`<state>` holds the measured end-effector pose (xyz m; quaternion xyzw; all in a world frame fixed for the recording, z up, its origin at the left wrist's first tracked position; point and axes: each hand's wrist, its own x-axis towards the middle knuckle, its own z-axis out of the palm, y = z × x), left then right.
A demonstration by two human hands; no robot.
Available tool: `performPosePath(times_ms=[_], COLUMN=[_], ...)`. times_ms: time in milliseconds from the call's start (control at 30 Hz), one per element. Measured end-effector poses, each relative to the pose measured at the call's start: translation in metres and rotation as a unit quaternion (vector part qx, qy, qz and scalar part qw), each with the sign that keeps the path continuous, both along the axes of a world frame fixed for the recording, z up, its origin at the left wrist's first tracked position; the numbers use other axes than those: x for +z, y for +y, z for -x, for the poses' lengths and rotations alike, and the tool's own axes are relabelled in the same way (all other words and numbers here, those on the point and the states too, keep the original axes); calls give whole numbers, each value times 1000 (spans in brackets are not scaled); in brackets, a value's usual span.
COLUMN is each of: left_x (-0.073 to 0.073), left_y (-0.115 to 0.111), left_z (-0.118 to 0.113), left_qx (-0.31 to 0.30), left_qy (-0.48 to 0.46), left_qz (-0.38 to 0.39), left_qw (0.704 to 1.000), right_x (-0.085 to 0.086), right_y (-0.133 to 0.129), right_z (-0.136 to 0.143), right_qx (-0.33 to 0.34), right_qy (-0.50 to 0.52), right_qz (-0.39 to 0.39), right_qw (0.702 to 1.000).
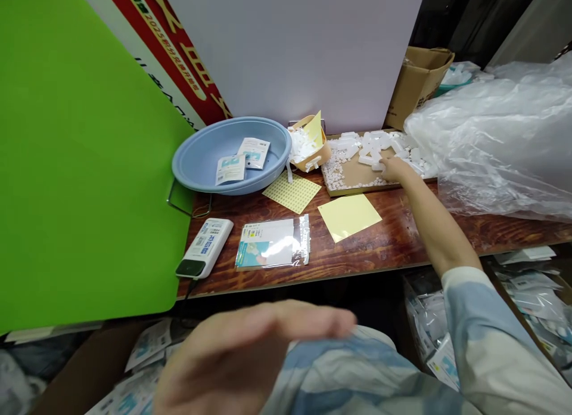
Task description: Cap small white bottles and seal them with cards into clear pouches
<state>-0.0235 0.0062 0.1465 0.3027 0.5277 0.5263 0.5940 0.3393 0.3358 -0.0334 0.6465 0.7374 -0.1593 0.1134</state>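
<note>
The small white plastic pieces (373, 148) lie heaped on a flat brown cardboard tray (357, 175) at the back of the dark wooden bench (384, 239), probably spread there so each can be picked singly. The right hand (395, 167) reaches onto the tray, fingers curled down among the pieces; whether its grip has closed on one cannot be told. The left hand (250, 355) hangs blurred, low and near the camera, well apart from the tray, fingers flat and loose, holding nothing.

Just left of the tray stands a small tan container (308, 149) stuffed with white scraps. Farther left of the tray sits a round blue plastic basin (196, 158) holding two printed sachets (243, 160). In front of the tray lie a plain yellow paper sheet (348, 215), a dotted yellow sheet (291, 192) and a clear printed packet (272, 243). Right of the tray bulges a large clear plastic bag (491, 146).
</note>
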Motion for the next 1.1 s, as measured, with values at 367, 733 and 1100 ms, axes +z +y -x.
performPosePath(times_ms=[367,733,1100], left_x=[-70,-68,-109], left_y=[-20,12,187], left_z=[57,23,-62], left_qx=[194,7,-226], left_qy=[-28,135,584], left_qz=[126,-38,-580], left_qw=[973,990,521], right_x=[-27,-3,27], right_y=[-1,10,-123], right_z=[-7,3,163], right_qx=[-52,-246,-246], right_qy=[75,299,753], right_qz=[-87,-233,125], right_qw=[992,892,597])
